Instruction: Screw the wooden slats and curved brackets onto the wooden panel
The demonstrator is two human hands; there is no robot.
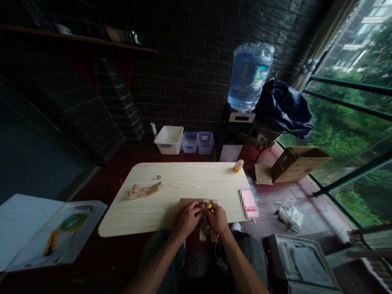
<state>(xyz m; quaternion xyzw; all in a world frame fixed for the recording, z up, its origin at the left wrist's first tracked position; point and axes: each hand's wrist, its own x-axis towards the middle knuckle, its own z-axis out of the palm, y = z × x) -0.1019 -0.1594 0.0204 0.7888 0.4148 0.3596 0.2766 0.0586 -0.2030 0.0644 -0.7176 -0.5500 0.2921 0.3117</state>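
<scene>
A yellow-and-black screwdriver (210,207) is gripped in my right hand (219,219), its thin shaft pointing up and left. Close to the shaft, my left hand (189,218) has its fingers pinched together; what they hold is too small to make out. Under and between both hands are flat wooden pieces (202,230), which reach over the table's near edge. My hands cover much of them. Farther left on the table lies a wooden part (144,190) with raised sides, beside a few small dark pieces (156,177).
The pale wooden table (183,179) has a yellow-capped bottle (238,165) at its far right corner and a pink, blurred-out item (249,202) at its right edge. An open white box (76,237) stands left. Plastic bins (169,141), a water dispenser (235,126) and a cardboard box (300,163) lie beyond.
</scene>
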